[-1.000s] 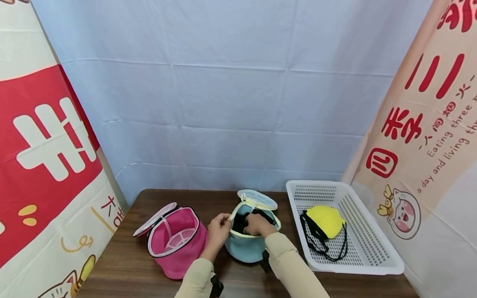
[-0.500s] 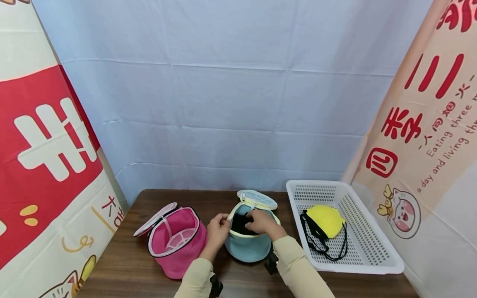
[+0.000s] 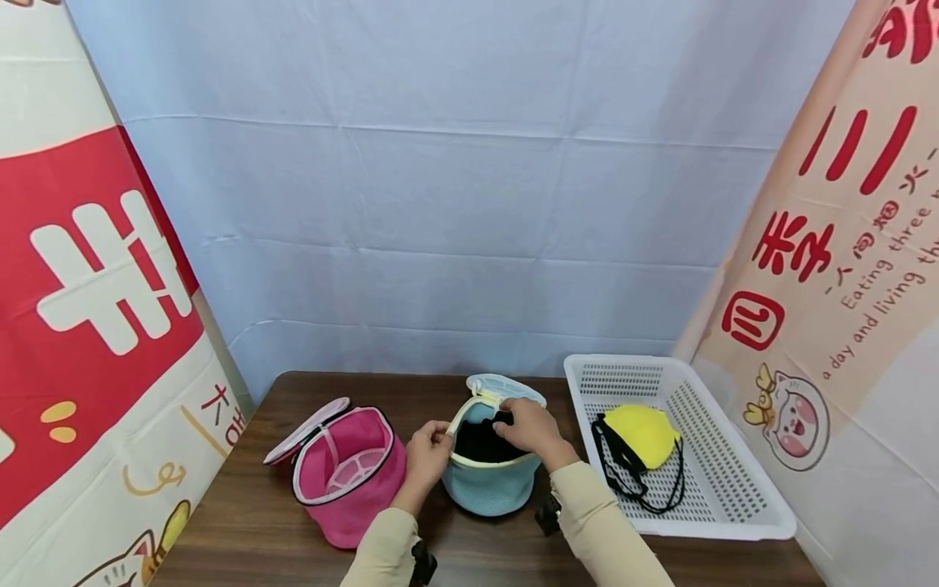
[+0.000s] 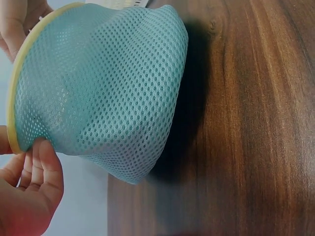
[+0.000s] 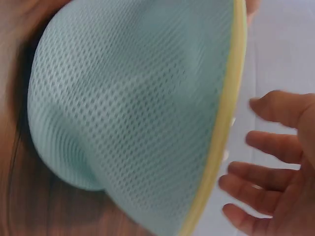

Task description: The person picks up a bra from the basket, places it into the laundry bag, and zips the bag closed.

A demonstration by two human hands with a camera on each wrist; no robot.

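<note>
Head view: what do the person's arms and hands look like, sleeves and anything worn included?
The left sleeve and right sleeve are long, plain beige cloth without visible markings. The left hand and right hand are bare, no gloves or rings visible. A small black object shows beside the left sleeve and another black piece beside the right; their details are too small to tell.

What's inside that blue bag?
A soft-looking black item takes up most of what shows inside the blue bag. Whatever lies beneath it is covered, so the bottom can't be seen. The right hand also hides part of the inside.
</note>
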